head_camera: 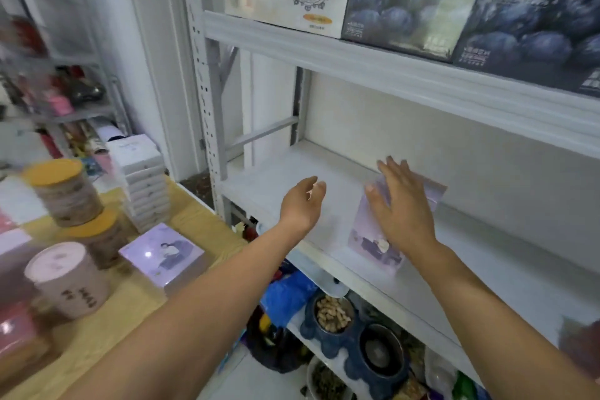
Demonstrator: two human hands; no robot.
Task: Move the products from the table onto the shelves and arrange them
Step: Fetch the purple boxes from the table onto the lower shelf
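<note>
Both arms stretched toward the middle shelf [266,185]. The right-hand grip [402,204], fingers straight and spread, pressed flat against a lavender box [367,234] standing near the shelf's front edge. The left-hand grip [303,201] hovered just beside it, loosely open and holding nothing.

Forearms, left hand [303,206] and right hand [404,213] are bare.
</note>
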